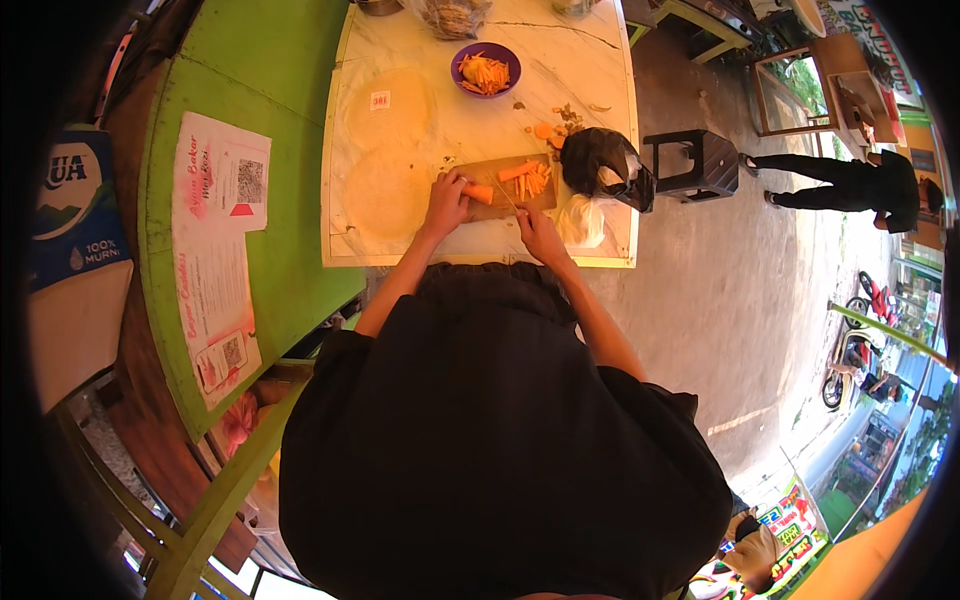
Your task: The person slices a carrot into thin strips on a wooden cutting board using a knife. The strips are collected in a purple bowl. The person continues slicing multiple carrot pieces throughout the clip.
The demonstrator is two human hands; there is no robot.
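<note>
A brown cutting board lies near the front edge of the white marbled table. On its left part my left hand is closed on a piece of carrot. My right hand grips a knife, its thin blade reaching toward the carrot's cut end. Cut carrot sticks are heaped on the board, just right of the blade. Farther back stands a purple bowl holding more carrot sticks.
Right of the board sit a black plastic bag and a pale bag. Carrot scraps lie behind them. A clear bag is at the back. Beyond the table's right edge are a dark stool and a person.
</note>
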